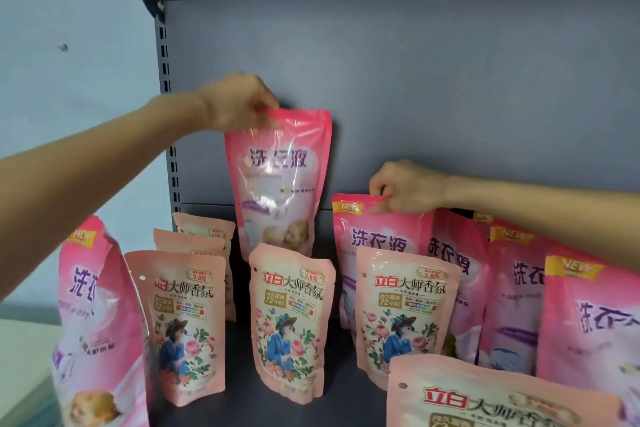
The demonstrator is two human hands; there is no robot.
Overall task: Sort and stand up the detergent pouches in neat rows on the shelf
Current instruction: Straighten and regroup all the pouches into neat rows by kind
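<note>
Toward the back of the dark grey metal shelf (238, 357), the left hand (239, 104) pinches the top of a tall glossy pink detergent pouch (280, 180) hanging upright below it, left of the standing pink pouch (377, 239) the right hand (408, 187) pinches.

In front on the shelf (239, 374), three small pouches (292, 322) side by side. Behind the middle one, a tall pouch (278, 180) in the left hand (239, 104); right of it, a row of tall pouches (512, 288), end pouch (377, 229) pinched by the right hand (408, 187).
</note>
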